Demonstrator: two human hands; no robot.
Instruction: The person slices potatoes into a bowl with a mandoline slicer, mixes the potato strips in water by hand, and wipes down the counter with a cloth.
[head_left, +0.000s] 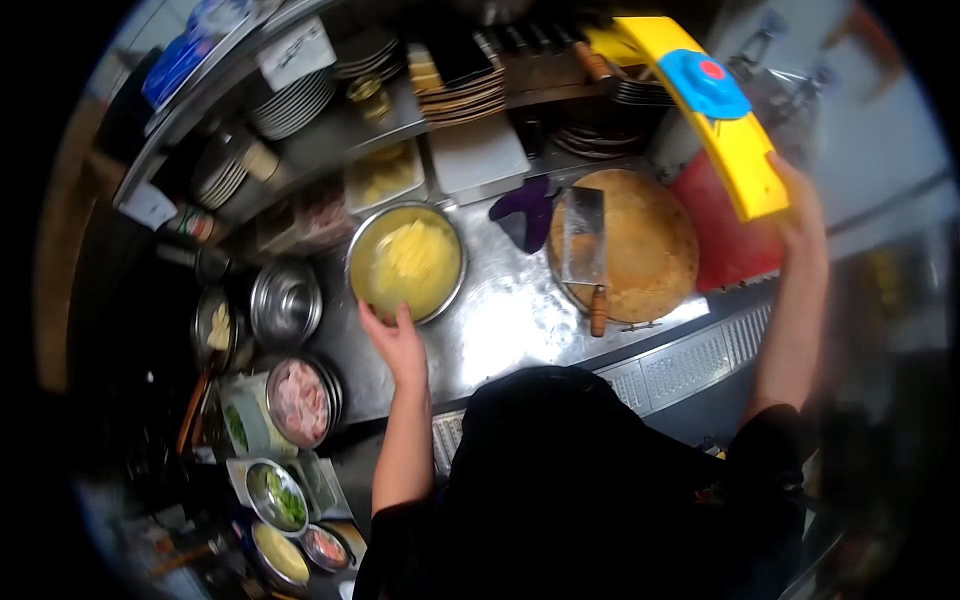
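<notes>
My left hand (398,348) grips the near rim of a round metal bowl (457,285), its thumb and fingers at the edge. Pale yellow shreds (415,250) lie heaped in cloudy yellowish liquid inside that bowl. Raised at the upper right, my right hand (797,195) is closed around the lower end of a long yellow slicer (735,150). A blue holder with a red knob (708,82) sits on the slicer. Below and left of it, a cleaver (584,235) with a wooden handle rests on a round wooden chopping board (650,240).
A purple cloth (525,213) lies between bowl and board; a red board (735,235) is at the right. Left are an unfilled-looking metal bowl (287,300), a bowl of pale pink meat (300,400) and chopped greens (287,497). Stacked plates (295,105) stand on the shelf behind.
</notes>
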